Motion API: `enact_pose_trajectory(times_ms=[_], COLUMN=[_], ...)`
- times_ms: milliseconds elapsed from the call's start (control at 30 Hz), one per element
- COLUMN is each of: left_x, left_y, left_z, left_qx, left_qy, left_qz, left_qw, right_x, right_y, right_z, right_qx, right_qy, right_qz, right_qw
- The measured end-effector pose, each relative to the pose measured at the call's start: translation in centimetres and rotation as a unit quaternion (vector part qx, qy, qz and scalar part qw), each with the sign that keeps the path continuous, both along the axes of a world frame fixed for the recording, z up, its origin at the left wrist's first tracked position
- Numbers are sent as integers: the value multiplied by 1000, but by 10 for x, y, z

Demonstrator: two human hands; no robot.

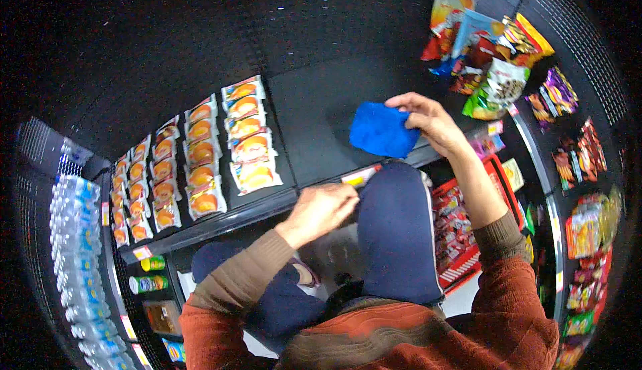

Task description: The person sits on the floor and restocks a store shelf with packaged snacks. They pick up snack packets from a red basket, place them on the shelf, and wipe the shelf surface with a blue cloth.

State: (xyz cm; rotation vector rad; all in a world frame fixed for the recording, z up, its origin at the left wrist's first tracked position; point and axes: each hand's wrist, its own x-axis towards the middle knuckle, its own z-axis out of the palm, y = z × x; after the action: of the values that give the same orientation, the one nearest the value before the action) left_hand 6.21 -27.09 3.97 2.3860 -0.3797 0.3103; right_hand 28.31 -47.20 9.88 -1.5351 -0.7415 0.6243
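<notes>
A blue cloth (384, 130) hangs from the pinched fingers of my right hand (426, 119). It is over the bare part of the black shelf (313, 104), close to the front edge. My left hand (321, 212) is held palm down beside my raised knee (396, 219), its fingers curled together. Those fingertips are close to a price label (358, 177) on the shelf's front edge; their underside is hidden, so I cannot tell whether they grip anything. Left of the cloth, several rows of wrapped buns (203, 154) lie on the same shelf.
Snack bags (481, 49) are heaped at the shelf's right end. A red basket (494, 179) with small packets stands beside my knee, under my right arm. Bottled water (75, 249) lines the far left. More packets (587, 219) fill the right-hand shelves. Canisters (148, 284) sit on the lower left shelf.
</notes>
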Motion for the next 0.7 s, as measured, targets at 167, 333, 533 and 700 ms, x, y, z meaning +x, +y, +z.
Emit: enact_pose_trajectory(times_ms=[167, 333, 533, 700], left_x=[0, 0, 6, 9], left_y=[1, -1, -4, -8], left_z=[7, 8, 4, 1], left_qx=[-63, -104, -104, -110], left_qy=[87, 75, 89, 67], left_qz=[67, 100, 106, 104], left_qw=[992, 987, 985, 986], right_x=[-22, -51, -44, -6], right_y=[-102, -167, -200, -215], right_z=[16, -24, -115, -204], right_qx=[60, -24, -3, -174], right_qy=[27, -11, -23, -148], right_qz=[-140, -261, -286, -385], right_qw=[988, 965, 958, 894])
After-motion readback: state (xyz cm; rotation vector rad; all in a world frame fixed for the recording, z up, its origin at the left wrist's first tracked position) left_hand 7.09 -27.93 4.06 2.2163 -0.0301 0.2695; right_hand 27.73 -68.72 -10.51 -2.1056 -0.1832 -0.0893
